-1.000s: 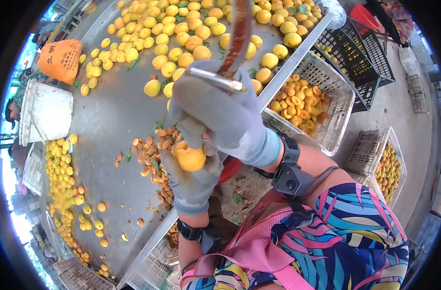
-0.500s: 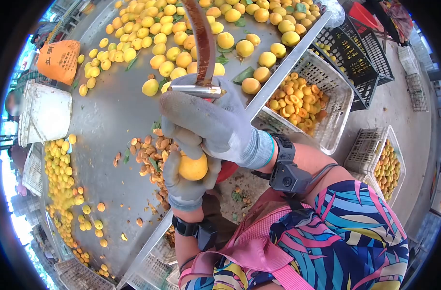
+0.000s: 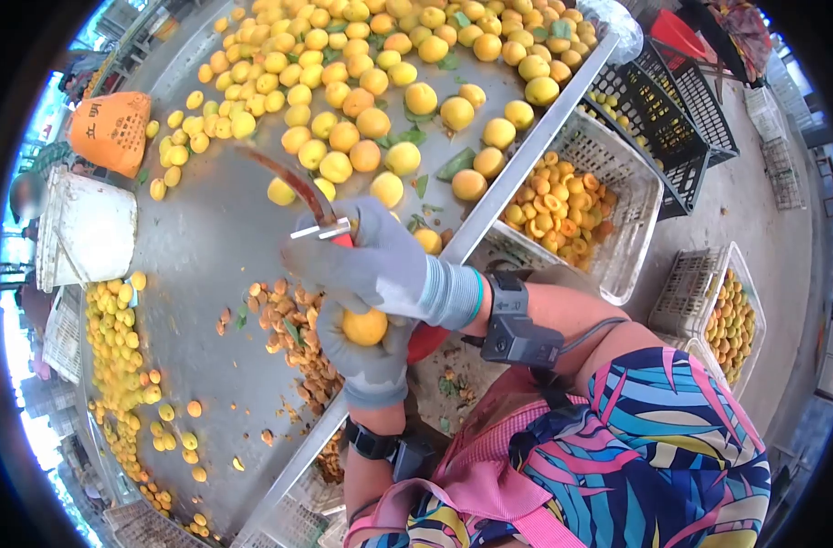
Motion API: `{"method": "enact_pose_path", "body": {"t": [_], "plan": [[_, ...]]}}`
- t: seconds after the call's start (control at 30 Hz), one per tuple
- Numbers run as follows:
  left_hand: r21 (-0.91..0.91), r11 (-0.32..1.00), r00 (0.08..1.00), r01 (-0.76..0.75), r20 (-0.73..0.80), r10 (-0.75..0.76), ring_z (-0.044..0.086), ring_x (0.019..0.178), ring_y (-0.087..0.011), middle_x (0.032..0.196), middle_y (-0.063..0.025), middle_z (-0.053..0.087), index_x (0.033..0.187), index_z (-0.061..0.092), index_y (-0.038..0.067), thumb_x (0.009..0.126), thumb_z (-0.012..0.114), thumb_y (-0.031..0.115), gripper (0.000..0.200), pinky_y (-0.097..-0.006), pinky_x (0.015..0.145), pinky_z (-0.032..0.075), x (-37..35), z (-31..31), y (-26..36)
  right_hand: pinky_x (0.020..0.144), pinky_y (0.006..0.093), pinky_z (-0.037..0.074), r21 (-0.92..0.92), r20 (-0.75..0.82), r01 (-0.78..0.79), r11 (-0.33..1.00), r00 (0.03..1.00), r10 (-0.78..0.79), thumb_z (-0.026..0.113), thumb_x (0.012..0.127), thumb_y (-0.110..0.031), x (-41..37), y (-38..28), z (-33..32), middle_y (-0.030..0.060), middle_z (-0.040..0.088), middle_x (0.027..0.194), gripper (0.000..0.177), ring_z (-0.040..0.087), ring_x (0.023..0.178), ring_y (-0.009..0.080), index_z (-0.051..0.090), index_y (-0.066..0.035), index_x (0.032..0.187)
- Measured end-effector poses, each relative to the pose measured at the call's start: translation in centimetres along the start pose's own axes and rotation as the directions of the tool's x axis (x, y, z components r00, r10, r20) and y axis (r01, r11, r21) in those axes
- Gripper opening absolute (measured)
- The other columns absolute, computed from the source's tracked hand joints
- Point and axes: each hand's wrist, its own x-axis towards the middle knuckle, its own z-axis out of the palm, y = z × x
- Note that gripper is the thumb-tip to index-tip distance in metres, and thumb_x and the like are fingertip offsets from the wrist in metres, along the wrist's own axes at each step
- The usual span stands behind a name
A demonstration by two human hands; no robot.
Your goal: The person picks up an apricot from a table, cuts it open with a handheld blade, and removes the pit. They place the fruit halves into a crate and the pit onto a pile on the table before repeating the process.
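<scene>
My left hand (image 3: 372, 365), in a grey glove, is wrapped round a yellow apricot (image 3: 364, 327). Just above it, my gloved right hand (image 3: 375, 260) grips a curved knife (image 3: 293, 183) by its red handle. The rusty brown blade points up and to the left, clear of the fruit. Fingers of the right hand are right at the top of the held apricot. Beneath both hands, a heap of apricot pits (image 3: 293, 333) lies on the metal table (image 3: 193, 265).
Whole apricots (image 3: 343, 100) with leaves cover the table's far side; more line its left edge. A white bucket (image 3: 88, 224) and orange bag (image 3: 110, 132) stand at left. Right of the table are a white crate (image 3: 637, 233) of apricot halves, black crates (image 3: 663, 128) and another crate (image 3: 686, 288).
My right hand has dropped slightly, and the knife blade has swung from upright to leaning left. My left hand still holds the apricot, a little further right.
</scene>
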Motion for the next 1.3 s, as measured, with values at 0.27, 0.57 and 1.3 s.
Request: {"method": "enact_pose_path", "body": {"t": [0.27,0.57,1.3], "plan": [[-0.515,0.789,0.931,0.336,0.055,-0.360,0.059,0.101,-0.0174,0.113,-0.0063,0.059,0.118,0.051,0.005,0.077,0.070,0.006,0.046,-0.0316,0.085,0.051,0.2,-0.3,1.6,0.058,0.0289,0.044,-0.334,0.064,0.260,0.906,0.965,-0.253,0.074,0.077,-0.023,-2.5,0.5,1.6,0.0074,0.059,0.064,0.025,0.053,0.059,0.0140,0.063,-0.002,0.083],[-0.530,0.480,0.712,0.700,0.467,-0.524,0.060,0.100,-0.0189,0.111,-0.0055,0.059,0.118,0.050,0.006,0.076,0.069,0.000,0.047,-0.0324,0.084,0.052,-0.2,-3.0,2.1,0.060,0.0266,0.045,-0.147,0.061,-0.074,0.986,0.995,0.083,0.068,0.082,-0.025,-2.2,-1.7,-0.2,0.0068,0.065,0.075,0.027,0.058,0.068,0.0096,0.066,0.000,0.093],[-0.366,0.848,0.923,0.383,0.195,-0.332,0.058,0.101,-0.0169,0.120,-0.0072,0.054,0.128,0.044,0.006,0.098,0.044,0.026,0.036,-0.0282,0.078,0.053,0.5,-1.5,-1.1,0.055,0.0363,0.044,-0.583,0.322,0.547,0.601,0.835,-0.447,0.071,0.067,-0.021,-2.5,3.1,2.2,0.0105,0.057,0.073,0.028,0.058,0.066,0.0299,0.061,-0.008,0.090]]}}
